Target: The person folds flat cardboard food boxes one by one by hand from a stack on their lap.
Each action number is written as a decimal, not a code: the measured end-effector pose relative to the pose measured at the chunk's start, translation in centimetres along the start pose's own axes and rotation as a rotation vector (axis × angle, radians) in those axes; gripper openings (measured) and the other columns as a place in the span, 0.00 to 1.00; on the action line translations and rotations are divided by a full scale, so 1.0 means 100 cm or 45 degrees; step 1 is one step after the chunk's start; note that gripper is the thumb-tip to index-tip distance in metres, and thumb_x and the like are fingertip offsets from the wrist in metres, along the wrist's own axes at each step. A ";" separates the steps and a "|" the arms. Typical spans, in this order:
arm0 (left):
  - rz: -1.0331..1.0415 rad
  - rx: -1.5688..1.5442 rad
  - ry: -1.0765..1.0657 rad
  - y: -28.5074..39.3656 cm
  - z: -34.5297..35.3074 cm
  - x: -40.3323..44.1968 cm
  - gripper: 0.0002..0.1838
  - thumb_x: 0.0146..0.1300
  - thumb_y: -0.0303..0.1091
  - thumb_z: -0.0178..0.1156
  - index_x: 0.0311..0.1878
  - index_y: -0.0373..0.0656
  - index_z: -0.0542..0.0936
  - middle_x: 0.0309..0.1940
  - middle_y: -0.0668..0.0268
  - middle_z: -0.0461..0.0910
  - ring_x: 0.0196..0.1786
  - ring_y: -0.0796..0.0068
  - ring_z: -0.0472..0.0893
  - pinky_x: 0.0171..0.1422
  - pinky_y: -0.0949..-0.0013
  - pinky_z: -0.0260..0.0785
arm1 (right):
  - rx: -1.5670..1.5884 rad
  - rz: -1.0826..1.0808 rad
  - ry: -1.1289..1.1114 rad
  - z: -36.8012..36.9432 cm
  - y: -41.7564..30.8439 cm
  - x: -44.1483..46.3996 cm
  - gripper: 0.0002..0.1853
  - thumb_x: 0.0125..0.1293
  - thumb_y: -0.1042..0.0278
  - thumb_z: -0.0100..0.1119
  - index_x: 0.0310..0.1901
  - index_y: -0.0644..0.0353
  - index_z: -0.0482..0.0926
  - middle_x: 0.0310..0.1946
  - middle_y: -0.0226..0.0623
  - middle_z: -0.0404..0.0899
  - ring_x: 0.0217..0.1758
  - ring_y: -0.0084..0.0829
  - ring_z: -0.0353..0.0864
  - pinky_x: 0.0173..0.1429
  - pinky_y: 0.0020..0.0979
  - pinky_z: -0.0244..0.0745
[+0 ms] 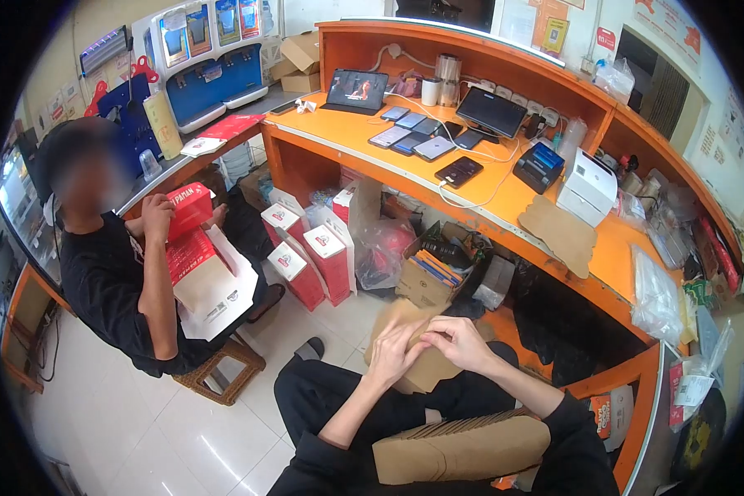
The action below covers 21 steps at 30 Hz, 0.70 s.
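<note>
A flat piece of brown cardboard [428,377] with curved edges rests over my legs. My left hand [393,350] has its fingers closed on the cardboard near its middle. Close beside it, my right hand [459,342] pinches the same piece, and the fingertips of both hands nearly meet. My fingers cover part of the cardboard, so the exact fold there is hidden. Nearer to me, a thick stack of brown cardboard blanks [463,455] lies across my lap.
To the left, a seated person [99,248] holds a red and white box [188,212]. Several red and white boxes [326,256] stand on the floor. Ahead is an orange counter [331,131] with phones, a tablet [354,89], a printer [587,190] and another cardboard piece [558,234].
</note>
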<state>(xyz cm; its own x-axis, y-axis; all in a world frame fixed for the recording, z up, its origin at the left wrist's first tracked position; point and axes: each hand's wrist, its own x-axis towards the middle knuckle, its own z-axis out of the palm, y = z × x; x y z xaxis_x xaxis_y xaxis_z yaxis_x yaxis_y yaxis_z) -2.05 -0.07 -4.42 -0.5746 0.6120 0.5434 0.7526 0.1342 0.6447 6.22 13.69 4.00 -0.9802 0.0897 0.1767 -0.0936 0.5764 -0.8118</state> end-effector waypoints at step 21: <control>-0.597 -0.547 1.073 -0.019 0.006 -0.003 0.24 0.74 0.44 0.42 0.37 0.30 0.77 0.27 0.65 0.80 0.30 0.80 0.75 0.35 0.75 0.67 | 0.064 0.078 0.095 0.024 0.030 -0.005 0.17 0.65 0.61 0.58 0.48 0.62 0.67 0.37 0.37 0.74 0.35 0.24 0.77 0.36 0.25 0.72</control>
<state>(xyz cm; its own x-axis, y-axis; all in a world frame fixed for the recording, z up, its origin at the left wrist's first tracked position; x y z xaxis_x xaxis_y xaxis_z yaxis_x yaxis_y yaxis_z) -3.10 -0.06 -6.10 -0.9400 -0.1913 0.2825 0.3153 -0.1710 0.9335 6.04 13.42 0.12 -0.9688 0.1848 0.1652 -0.0443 0.5265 -0.8490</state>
